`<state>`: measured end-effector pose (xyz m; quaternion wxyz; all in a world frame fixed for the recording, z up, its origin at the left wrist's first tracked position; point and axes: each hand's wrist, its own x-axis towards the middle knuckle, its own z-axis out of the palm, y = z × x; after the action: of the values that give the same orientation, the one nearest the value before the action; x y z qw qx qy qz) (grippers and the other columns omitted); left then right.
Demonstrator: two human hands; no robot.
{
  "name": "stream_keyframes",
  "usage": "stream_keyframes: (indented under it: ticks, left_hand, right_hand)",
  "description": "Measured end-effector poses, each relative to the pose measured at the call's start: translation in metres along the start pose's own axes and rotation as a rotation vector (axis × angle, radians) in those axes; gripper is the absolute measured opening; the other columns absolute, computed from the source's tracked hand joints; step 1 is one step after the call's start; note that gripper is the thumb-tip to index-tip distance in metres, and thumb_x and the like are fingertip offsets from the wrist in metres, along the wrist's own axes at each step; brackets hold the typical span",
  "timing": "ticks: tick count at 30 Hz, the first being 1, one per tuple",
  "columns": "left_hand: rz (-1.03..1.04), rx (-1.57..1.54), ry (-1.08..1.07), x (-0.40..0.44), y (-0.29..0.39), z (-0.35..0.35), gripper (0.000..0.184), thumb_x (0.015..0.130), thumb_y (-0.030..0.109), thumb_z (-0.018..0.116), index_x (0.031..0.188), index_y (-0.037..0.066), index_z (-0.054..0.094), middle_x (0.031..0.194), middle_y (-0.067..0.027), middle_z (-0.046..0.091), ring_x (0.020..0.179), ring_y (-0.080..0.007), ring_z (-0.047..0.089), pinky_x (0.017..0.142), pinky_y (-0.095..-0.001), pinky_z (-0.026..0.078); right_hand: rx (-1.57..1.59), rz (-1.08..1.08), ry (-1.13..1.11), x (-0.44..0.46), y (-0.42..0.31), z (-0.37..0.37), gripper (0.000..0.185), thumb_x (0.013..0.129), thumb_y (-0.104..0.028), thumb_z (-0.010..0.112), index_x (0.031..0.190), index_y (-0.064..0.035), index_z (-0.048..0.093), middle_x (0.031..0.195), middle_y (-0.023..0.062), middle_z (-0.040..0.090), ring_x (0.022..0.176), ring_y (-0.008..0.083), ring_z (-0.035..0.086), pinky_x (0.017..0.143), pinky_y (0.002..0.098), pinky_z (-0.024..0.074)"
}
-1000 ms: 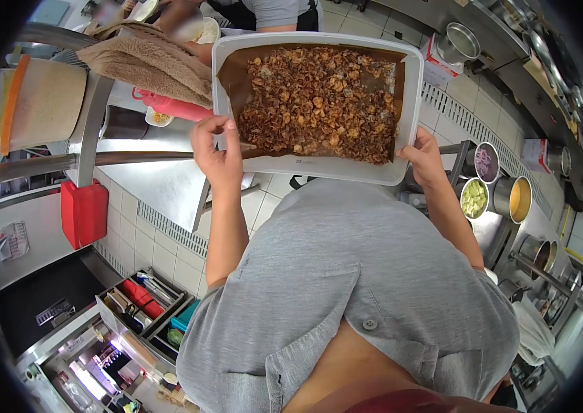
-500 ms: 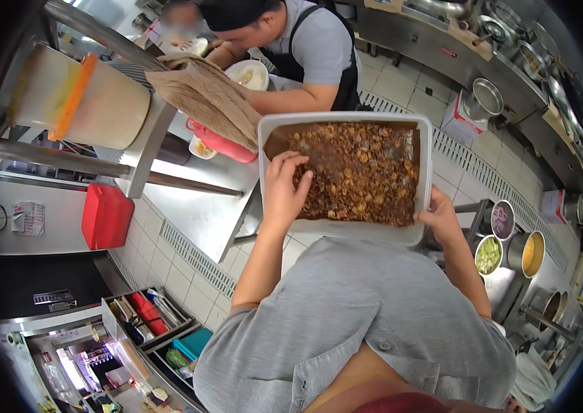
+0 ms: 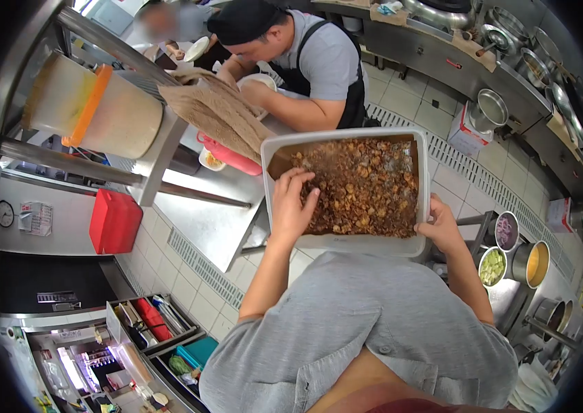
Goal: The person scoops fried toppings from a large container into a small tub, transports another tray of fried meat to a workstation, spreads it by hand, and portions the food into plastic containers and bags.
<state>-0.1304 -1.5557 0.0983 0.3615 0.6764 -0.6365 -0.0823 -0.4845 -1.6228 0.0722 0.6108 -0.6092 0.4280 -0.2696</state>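
Note:
A rectangular translucent plastic container (image 3: 346, 244) full of dark brown, chunky crumbly food (image 3: 360, 189) is in front of my body. My right hand (image 3: 443, 224) grips its near right corner, thumb over the rim. My left hand (image 3: 295, 203) reaches over the near left rim, with fingers bent and thumb apart, resting on or just above the food at the left side. Its fingertips partly hide the food beneath them. Nothing shows held between the left fingers.
A co-worker in a black apron (image 3: 298, 65) bends over the steel table (image 3: 202, 220) ahead. Brown cloth (image 3: 215, 113) hangs by the shelf, which holds an orange-banded tub (image 3: 112, 113). Pots of chopped vegetables (image 3: 493, 266) and yellow liquid (image 3: 531, 265) stand at right.
The whole view has shifted, and the container appears slightly lower. My hands keep nearly the same places on it. The co-worker's hands moved, and a plate held by another person is raised.

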Motion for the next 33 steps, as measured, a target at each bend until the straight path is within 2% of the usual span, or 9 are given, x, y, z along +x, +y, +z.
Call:
stream_keyframes:
  ticks: [4, 6, 14, 18, 24, 26, 28, 33]
  left_hand:
    - [-0.022, -0.013, -0.022, -0.002, -0.006, 0.001, 0.034, 0.085, 0.012, 0.075, 0.117, 0.006, 0.065, 0.127, -0.0169, 0.057, 0.12, -0.0383, 0.053, 0.102, -0.0448, 0.044]
    - [-0.027, -0.009, -0.019, -0.001, -0.001, -0.002, 0.033, 0.085, 0.01, 0.074, 0.117, 0.006, 0.064, 0.127, -0.017, 0.057, 0.121, -0.0377, 0.053, 0.104, -0.0437, 0.043]
    - [-0.04, 0.008, -0.025, 0.012, 0.004, -0.004, 0.033, 0.086, 0.009, 0.074, 0.117, 0.005, 0.064, 0.13, -0.0177, 0.057, 0.123, -0.0369, 0.052, 0.106, -0.0428, 0.041]
    - [0.101, 0.036, -0.009, 0.026, 0.006, 0.002, 0.03, 0.086, 0.011, 0.072, 0.115, 0.006, 0.066, 0.127, -0.0165, 0.062, 0.119, -0.037, 0.054, 0.102, -0.0448, 0.043]
    - [0.234, -0.116, -0.026, 0.062, 0.032, 0.029, 0.023, 0.086, 0.011, 0.071, 0.109, 0.007, 0.07, 0.12, -0.0127, 0.068, 0.113, -0.0351, 0.059, 0.099, -0.0441, 0.045]
    - [0.329, -0.158, -0.143, 0.07, 0.046, 0.042, 0.027, 0.087, 0.011, 0.072, 0.113, 0.006, 0.07, 0.122, -0.0113, 0.068, 0.118, -0.0327, 0.059, 0.103, -0.0411, 0.043]
    - [0.42, -0.158, -0.176, 0.074, 0.056, 0.062, 0.032, 0.086, 0.015, 0.074, 0.117, 0.006, 0.07, 0.124, -0.0111, 0.067, 0.12, -0.033, 0.058, 0.104, -0.0435, 0.043]
    - [0.464, -0.095, -0.238, 0.078, 0.074, 0.105, 0.046, 0.084, 0.02, 0.076, 0.126, 0.009, 0.063, 0.133, -0.0089, 0.06, 0.126, -0.0316, 0.053, 0.104, -0.0448, 0.04]
  right_hand:
    - [0.148, -0.029, 0.029, 0.002, -0.002, 0.004, 0.033, 0.065, -0.005, 0.07, 0.097, 0.0015, 0.069, 0.126, 0.0125, 0.051, 0.119, 0.0248, 0.054, 0.106, 0.0354, 0.0415]
    - [0.104, 0.023, -0.001, 0.003, 0.0, 0.001, 0.035, 0.065, -0.004, 0.07, 0.099, 0.0018, 0.068, 0.128, 0.0118, 0.05, 0.12, 0.0234, 0.054, 0.107, 0.0347, 0.0417]
    - [0.093, -0.027, 0.016, 0.006, 0.006, -0.002, 0.036, 0.066, -0.001, 0.064, 0.102, 0.0029, 0.067, 0.126, 0.0101, 0.053, 0.117, 0.0225, 0.057, 0.103, 0.0333, 0.0437]
    - [0.011, -0.042, 0.018, 0.006, -0.002, -0.001, 0.041, 0.068, -0.003, 0.059, 0.108, 0.0029, 0.067, 0.121, 0.0098, 0.058, 0.118, 0.0216, 0.057, 0.102, 0.0337, 0.0442]
    - [0.005, -0.037, 0.004, 0.007, -0.005, -0.001, 0.041, 0.07, -0.001, 0.062, 0.11, 0.0039, 0.067, 0.13, 0.0119, 0.054, 0.118, 0.0244, 0.058, 0.103, 0.035, 0.044]
    - [0.053, -0.029, -0.032, 0.007, 0.0, -0.002, 0.04, 0.071, -0.001, 0.064, 0.11, 0.0041, 0.067, 0.134, 0.013, 0.052, 0.119, 0.0251, 0.058, 0.105, 0.0351, 0.0434]
    - [0.053, -0.042, -0.03, 0.007, 0.0, 0.0, 0.04, 0.071, -0.002, 0.065, 0.11, 0.0038, 0.068, 0.132, 0.013, 0.053, 0.12, 0.0247, 0.058, 0.106, 0.0351, 0.0428]
    - [0.076, -0.093, -0.053, 0.009, 0.002, 0.001, 0.042, 0.071, -0.002, 0.065, 0.112, 0.0049, 0.067, 0.132, 0.0129, 0.053, 0.119, 0.0246, 0.058, 0.107, 0.0352, 0.0421]
